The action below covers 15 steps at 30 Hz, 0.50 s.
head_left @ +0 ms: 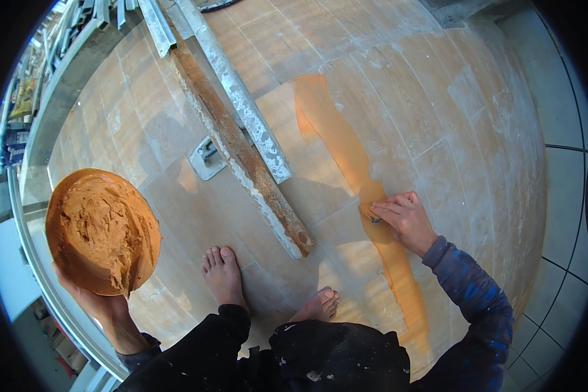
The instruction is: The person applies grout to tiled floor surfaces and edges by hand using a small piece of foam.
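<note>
Near: two bare feet (pixel 223 277) on tiled floor (pixel 490 209). Left hand (pixel 95 302) cupped under bowl (pixel 91 277) of orange paste (pixel 104 212), left side. Right hand (pixel 406 221) pinching small tool (pixel 375 220), mostly hidden, over orange strip (pixel 340 153) on floor, right. Farther, left of strip: rusty bar (pixel 242 153), trowel (pixel 207 168) beside it.

From here I see dusty tan floor (pixel 405 117), pale tiles (pixel 562 196) at far right, sunlight (pixel 349 261) lower centre.
</note>
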Available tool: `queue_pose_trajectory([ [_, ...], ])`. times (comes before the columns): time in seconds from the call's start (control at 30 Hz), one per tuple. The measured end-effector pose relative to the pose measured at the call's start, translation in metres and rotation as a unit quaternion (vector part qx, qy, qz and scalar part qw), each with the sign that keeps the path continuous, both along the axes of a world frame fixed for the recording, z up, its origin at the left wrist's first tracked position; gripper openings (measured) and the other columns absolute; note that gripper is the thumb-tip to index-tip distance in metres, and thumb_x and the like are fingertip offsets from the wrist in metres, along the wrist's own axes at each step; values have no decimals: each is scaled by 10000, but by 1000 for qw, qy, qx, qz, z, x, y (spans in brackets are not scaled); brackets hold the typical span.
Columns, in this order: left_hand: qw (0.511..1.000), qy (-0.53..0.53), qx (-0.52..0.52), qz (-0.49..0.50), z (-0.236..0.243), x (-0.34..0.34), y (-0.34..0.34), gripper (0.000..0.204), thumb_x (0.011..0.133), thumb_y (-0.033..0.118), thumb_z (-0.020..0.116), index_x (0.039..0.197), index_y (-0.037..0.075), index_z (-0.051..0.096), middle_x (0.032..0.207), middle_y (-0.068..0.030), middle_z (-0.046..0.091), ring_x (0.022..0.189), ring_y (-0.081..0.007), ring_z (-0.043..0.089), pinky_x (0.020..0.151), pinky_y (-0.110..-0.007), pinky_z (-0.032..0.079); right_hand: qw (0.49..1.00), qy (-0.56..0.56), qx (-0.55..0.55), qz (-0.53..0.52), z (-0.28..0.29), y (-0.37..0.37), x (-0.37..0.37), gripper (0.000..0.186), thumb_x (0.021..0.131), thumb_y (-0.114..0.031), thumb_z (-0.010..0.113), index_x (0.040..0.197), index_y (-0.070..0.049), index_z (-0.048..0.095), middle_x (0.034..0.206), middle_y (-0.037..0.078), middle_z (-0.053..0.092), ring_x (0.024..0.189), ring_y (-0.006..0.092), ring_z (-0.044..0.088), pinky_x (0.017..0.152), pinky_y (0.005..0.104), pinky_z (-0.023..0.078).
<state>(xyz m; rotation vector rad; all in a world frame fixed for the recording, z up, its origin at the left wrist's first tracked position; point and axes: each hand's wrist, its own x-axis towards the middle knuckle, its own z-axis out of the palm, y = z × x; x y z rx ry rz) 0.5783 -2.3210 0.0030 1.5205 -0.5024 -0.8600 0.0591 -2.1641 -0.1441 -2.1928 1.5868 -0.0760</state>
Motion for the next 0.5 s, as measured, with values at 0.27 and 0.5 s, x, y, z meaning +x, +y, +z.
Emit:
queue_pose_trajectory([
  [0.27,998,20,-7,-52,-13,-7,19,643,1099,558,416,1558,109,436,1582,-90,466,1440,-287,474,1181,-477,438,960,-135,-230,-90,-51,-197,7,370,869,50,675,1220,-50,737,1198,82,756,1117,322,635,988,428,462],
  [0.5,998,30,-2,-54,-6,-33,13,649,1090,561,441,1553,107,441,1561,-94,480,1434,-282,473,1183,-474,428,982,-23,-172,-71,-45,-55,8,406,872,-16,677,1261,-117,731,1307,17,722,1115,206,633,948,371,437],
])
